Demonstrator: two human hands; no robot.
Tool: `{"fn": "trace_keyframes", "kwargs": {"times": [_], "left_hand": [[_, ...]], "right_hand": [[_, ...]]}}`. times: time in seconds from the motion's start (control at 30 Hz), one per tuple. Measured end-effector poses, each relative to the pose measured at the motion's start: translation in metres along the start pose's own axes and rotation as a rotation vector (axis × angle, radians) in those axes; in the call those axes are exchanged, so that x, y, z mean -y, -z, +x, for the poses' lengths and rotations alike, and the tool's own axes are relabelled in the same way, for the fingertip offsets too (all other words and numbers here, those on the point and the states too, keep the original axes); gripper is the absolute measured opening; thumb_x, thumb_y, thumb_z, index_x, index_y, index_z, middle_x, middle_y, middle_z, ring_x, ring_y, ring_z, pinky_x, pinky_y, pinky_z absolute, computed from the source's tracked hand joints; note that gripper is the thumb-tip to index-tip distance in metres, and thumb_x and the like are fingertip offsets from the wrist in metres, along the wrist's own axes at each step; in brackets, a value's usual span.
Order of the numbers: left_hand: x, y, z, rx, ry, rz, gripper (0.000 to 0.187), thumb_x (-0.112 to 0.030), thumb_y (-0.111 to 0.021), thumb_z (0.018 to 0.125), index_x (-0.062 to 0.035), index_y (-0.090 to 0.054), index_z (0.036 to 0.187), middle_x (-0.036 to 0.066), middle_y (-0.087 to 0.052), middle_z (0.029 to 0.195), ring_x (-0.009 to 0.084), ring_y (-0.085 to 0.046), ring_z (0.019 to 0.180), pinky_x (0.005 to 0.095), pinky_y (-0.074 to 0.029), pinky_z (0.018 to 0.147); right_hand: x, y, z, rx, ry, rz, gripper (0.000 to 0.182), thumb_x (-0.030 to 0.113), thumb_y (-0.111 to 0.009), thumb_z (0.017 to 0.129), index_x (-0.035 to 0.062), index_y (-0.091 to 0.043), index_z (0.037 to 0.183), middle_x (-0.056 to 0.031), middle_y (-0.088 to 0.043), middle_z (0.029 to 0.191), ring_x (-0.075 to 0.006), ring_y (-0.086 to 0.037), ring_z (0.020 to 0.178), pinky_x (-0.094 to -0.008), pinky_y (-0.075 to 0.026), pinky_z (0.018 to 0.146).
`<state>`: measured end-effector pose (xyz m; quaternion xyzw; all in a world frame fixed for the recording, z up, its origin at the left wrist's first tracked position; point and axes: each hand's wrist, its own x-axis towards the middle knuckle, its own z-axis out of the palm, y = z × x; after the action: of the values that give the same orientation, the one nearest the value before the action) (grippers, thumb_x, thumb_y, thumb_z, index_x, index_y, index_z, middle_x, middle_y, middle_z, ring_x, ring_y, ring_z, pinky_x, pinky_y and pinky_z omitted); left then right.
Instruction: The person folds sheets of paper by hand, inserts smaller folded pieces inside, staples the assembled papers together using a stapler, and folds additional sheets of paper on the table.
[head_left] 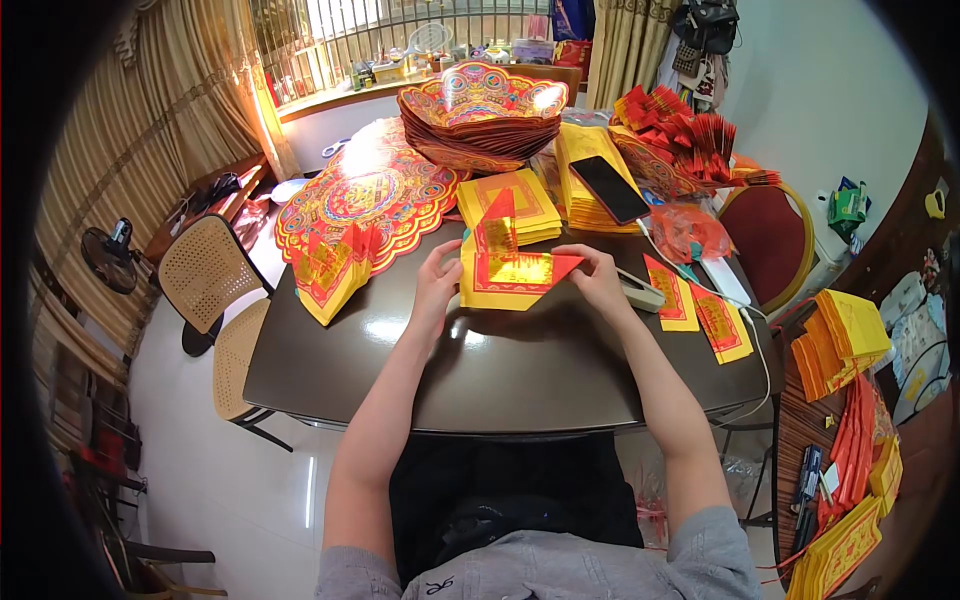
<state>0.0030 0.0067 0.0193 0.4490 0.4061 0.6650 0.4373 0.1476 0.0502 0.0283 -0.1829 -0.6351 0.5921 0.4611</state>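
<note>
Between my hands, above the dark table, is a folded sheet of yellow joss paper (500, 298) with red panels and gold print; two red points stick out, one upward and one to the right. My left hand (438, 287) grips its left edge with curled fingers. The red right-hand point is pinched by my right hand (598, 278). Just past my right hand lies what looks like a stapler (642, 292), partly hidden. Behind the held paper sits a stack of yellow joss paper (535, 205). A similar folded piece (330, 275) rests at the left.
Patterned paper bowls (480, 125) are stacked at the back, beside a flat scalloped sheet (365, 190). A phone (608, 190) lies on yellow paper, with a white cable (765, 365) nearby. Red-and-yellow pieces (718, 322) lie at right. A cane chair (215, 270) stands left.
</note>
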Motion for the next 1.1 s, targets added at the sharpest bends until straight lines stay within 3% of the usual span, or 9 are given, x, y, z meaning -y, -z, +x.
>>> {"fn": "trace_keyframes", "kwargs": {"times": [0.3,0.5,0.83,0.97,1.1], "left_hand": [[0.004,-0.004,0.002,0.008,0.057,-0.039,0.019,-0.004,-0.031,0.057,-0.0033,-0.027,0.075,0.008,-0.037,0.064,0.0091,-0.037,0.053,0.0144,-0.03,0.043],[0.009,-0.01,-0.001,0.008,0.107,-0.08,0.016,-0.004,-0.032,0.057,-0.0033,-0.027,0.072,0.008,-0.037,0.063,0.0097,-0.037,0.053,0.0151,-0.031,0.044],[0.012,-0.018,-0.008,0.044,0.209,-0.115,0.013,-0.005,-0.034,0.056,-0.0031,-0.028,0.068,0.009,-0.037,0.061,0.0105,-0.037,0.053,0.0162,-0.031,0.045],[0.013,-0.02,-0.007,0.041,0.137,-0.042,0.012,-0.004,-0.034,0.056,-0.0027,-0.029,0.067,0.008,-0.037,0.06,0.0099,-0.037,0.051,0.0154,-0.031,0.044],[0.014,-0.017,-0.006,0.051,0.061,0.043,0.012,-0.003,-0.035,0.055,-0.0023,-0.029,0.065,0.008,-0.037,0.058,0.0093,-0.036,0.049,0.0146,-0.03,0.042]], "right_hand": [[-0.004,0.001,0.001,0.076,-0.061,0.137,0.034,-0.003,-0.037,0.047,0.0023,-0.027,0.079,-0.0064,-0.037,0.066,-0.009,-0.037,0.051,-0.0155,-0.031,0.043],[-0.004,-0.018,-0.009,0.176,-0.198,-0.056,0.031,0.0,-0.039,0.049,0.0017,-0.027,0.078,-0.0076,-0.036,0.067,-0.0101,-0.037,0.05,-0.0157,-0.031,0.042],[-0.004,-0.021,-0.009,0.021,0.003,0.009,0.024,0.002,-0.036,0.052,-0.002,-0.03,0.075,-0.0085,-0.039,0.063,-0.0114,-0.039,0.052,-0.0159,-0.033,0.041],[0.003,-0.021,-0.008,-0.024,0.074,0.025,0.022,0.003,-0.035,0.054,-0.0035,-0.032,0.074,-0.0089,-0.04,0.062,-0.0119,-0.04,0.052,-0.016,-0.034,0.041],[0.011,-0.015,-0.006,-0.098,-0.043,0.031,0.024,0.005,-0.035,0.054,-0.0034,-0.03,0.076,-0.0096,-0.04,0.064,-0.012,-0.04,0.054,-0.0167,-0.035,0.041]]}}
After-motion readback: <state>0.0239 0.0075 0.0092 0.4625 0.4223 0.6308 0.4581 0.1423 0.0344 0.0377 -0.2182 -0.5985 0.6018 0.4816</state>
